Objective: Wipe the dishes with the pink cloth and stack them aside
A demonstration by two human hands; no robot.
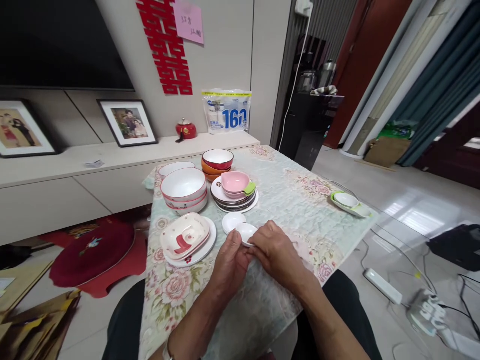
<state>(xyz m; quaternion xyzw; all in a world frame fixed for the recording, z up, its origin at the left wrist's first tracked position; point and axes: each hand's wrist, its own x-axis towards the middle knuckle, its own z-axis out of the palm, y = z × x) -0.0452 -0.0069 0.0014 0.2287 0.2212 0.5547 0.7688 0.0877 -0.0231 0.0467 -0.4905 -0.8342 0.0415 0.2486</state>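
Both my left hand and my right hand grip a small white dish by its near edge, fingers closed on it. Just beyond it, partly overlapped in view, lies another small white dish. To the left, a rectangular patterned dish rests on a white round plate. Behind are a stack of dark-rimmed plates with a pink bowl and a green-handled piece on top. Large white bowls with pink rims stand stacked at the left, near red and orange bowls.
A floral cloth covers the table. At its right corner sits a green-edged dish with a small white bowl in it. A low cabinet borders the far side. A red stool stands left; cables and a power strip lie right.
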